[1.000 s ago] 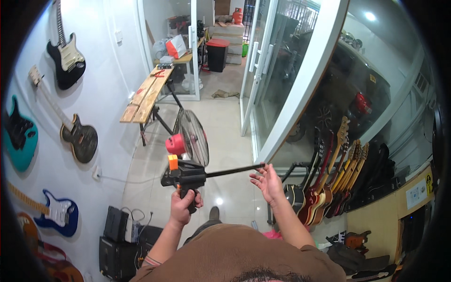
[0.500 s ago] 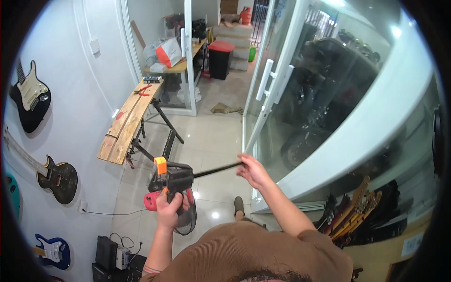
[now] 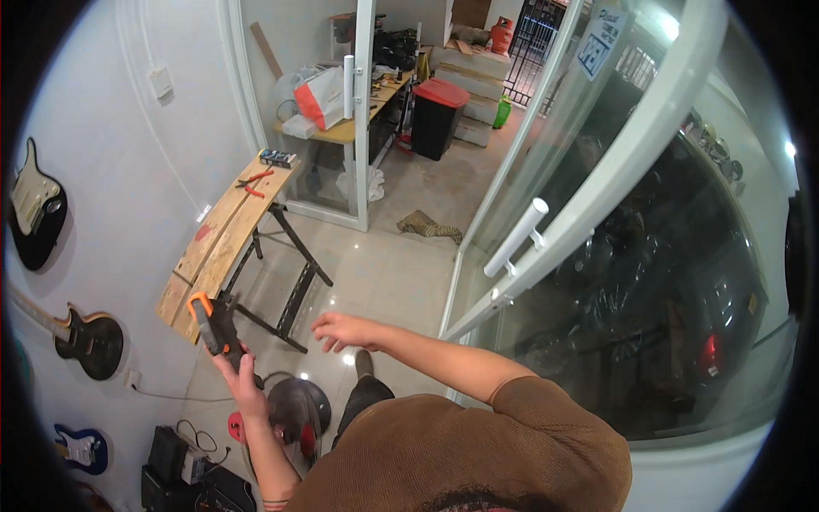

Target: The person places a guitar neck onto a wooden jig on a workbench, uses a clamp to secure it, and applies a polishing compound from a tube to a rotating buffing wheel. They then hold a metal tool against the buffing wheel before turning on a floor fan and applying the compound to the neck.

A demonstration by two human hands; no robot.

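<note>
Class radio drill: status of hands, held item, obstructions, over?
Left hand gripping black-and-orange bar clamp. Right hand open, empty. Clamp overlaps long wooden-topped workbench in view; contact unclear. Red-handled pliers on workbench, apart from clamp.

The bar clamp (image 3: pixel 225 328) was black and grey with bright orange bits. It sat tilted in the left hand (image 3: pixel 242 381), its orange tip pointing forward and left.

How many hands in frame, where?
2: left hand gripping the black-and-orange clamp, seen against the workbench; right hand empty, right of the clamp. No others visible.
</note>
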